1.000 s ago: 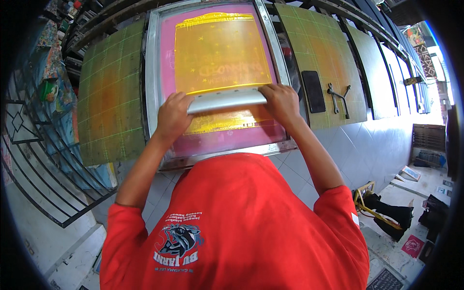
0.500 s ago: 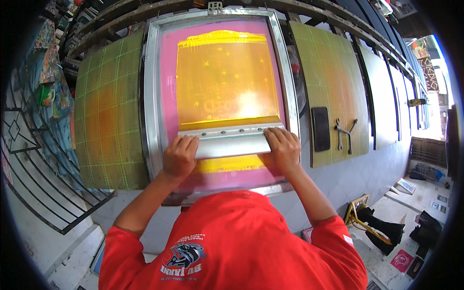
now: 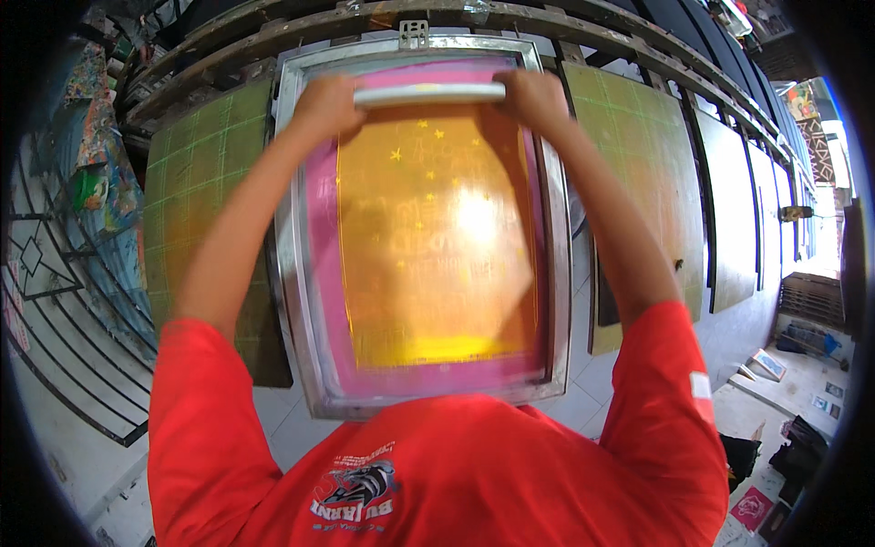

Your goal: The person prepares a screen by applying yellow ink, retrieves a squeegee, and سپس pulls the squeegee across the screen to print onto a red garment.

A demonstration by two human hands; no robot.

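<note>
Both my arms reach out over a screen printing frame [image 3: 290,228] with a metal rim. Its mesh has a pink border [image 3: 339,337] around an orange-yellow stencil area [image 3: 401,273] dotted with small stars. At the far end of the mesh lies a wide metal squeegee [image 3: 430,94]. My left hand [image 3: 330,108] is closed around its left end, and my right hand [image 3: 536,98] grips the right end. Both hands are slightly blurred. A band of brighter yellow ink [image 3: 437,349] shows along the near edge of the stencil.
Green-lined boards stand on either side, a left board [image 3: 205,210] and a right board [image 3: 629,137]. My right arm mostly hides a dark phone [image 3: 607,301] on the right one. Wooden rails [image 3: 310,20] run behind the frame. A black metal grille [image 3: 73,319] is at far left.
Both hands have moved the squeegee away from me, from the near part of the mesh to its far end. My right arm now covers most of the phone and the wrenches.
</note>
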